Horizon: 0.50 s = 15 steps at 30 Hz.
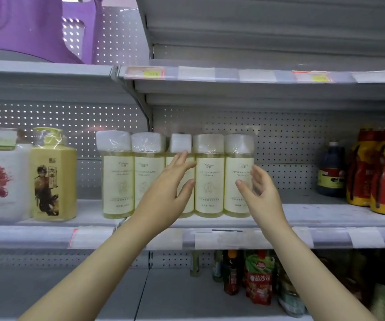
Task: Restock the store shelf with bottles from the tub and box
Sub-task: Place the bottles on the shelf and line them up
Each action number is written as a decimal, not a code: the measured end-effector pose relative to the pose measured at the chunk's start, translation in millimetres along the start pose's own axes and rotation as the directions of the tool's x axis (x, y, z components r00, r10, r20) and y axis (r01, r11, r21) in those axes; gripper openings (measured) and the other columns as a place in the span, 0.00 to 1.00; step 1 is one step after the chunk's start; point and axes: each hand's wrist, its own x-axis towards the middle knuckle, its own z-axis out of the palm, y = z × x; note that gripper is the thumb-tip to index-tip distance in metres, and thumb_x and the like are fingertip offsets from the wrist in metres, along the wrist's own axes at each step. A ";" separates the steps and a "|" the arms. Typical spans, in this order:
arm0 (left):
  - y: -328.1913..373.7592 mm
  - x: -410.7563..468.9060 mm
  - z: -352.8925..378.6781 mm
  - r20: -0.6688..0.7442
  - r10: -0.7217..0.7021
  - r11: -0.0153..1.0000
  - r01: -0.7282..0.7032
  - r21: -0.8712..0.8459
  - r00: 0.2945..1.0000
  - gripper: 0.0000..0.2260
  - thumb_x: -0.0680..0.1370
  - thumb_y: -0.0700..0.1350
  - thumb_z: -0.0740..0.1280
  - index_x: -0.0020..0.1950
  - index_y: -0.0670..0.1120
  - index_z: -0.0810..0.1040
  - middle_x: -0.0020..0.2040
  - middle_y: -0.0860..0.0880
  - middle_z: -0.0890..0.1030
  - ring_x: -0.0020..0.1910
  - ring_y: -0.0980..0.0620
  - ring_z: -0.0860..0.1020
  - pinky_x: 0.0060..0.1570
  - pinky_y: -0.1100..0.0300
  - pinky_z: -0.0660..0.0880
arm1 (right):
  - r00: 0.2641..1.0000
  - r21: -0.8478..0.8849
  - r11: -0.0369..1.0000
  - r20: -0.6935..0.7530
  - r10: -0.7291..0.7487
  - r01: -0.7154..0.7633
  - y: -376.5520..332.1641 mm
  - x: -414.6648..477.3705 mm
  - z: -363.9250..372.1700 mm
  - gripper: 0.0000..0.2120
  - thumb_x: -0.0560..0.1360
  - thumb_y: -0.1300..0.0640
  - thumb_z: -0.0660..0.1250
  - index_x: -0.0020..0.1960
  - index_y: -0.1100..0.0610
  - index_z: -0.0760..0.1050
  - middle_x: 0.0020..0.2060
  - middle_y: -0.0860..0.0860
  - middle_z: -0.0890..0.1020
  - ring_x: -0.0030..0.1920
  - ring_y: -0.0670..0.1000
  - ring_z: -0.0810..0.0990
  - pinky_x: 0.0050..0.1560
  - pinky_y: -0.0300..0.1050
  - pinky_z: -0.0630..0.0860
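Several pale yellow bottles with white caps stand in a row on the middle shelf (302,220). My left hand (172,184) is spread with straight fingers in front of the third bottle (181,144), which sits a little further back than the others. To its right are the fourth bottle (208,177) and the last bottle (239,158). My right hand (259,189) is held out with relaxed fingers beside the last bottle, holding nothing. The tub and box are out of view.
A yellow square bottle (53,174) and white bottles (6,177) stand at the left of the shelf. A dark bottle (331,170) and red-yellow jugs (379,172) stand at the right. A purple plastic item (25,26) sits on the shelf above. Sauce packs (258,276) fill the lower shelf.
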 end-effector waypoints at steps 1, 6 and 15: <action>1.9 -6.6 -4.2 -0.005 -0.018 0.999 0.018 -0.043 1.000 0.19 0.83 0.50 0.58 0.74 0.56 0.65 0.76 0.64 0.52 0.75 0.67 0.49 0.73 0.64 0.53 | 1.000 0.017 1.000 0.000 0.004 -0.004 -4.9 -6.7 2.2 0.27 0.77 0.53 0.68 0.74 0.50 0.63 0.70 0.44 0.70 0.70 0.45 0.68 0.70 0.44 0.66; 15.1 -34.2 -22.3 -0.030 -0.111 0.967 0.101 -0.234 0.993 0.19 0.82 0.51 0.59 0.74 0.58 0.65 0.72 0.71 0.56 0.72 0.70 0.55 0.68 0.66 0.57 | 1.000 0.096 0.995 0.025 -0.015 0.013 -37.5 -41.6 12.8 0.22 0.78 0.51 0.66 0.71 0.50 0.68 0.67 0.44 0.74 0.66 0.43 0.73 0.65 0.40 0.69; 37.0 -78.7 -31.7 -0.088 -0.186 0.856 0.117 -0.504 0.979 0.18 0.81 0.52 0.59 0.71 0.62 0.68 0.73 0.67 0.64 0.71 0.68 0.62 0.70 0.63 0.62 | 1.000 0.307 0.952 -0.002 0.003 -0.002 -81.8 -104.5 12.9 0.18 0.72 0.41 0.66 0.60 0.43 0.74 0.59 0.42 0.81 0.61 0.40 0.77 0.67 0.48 0.73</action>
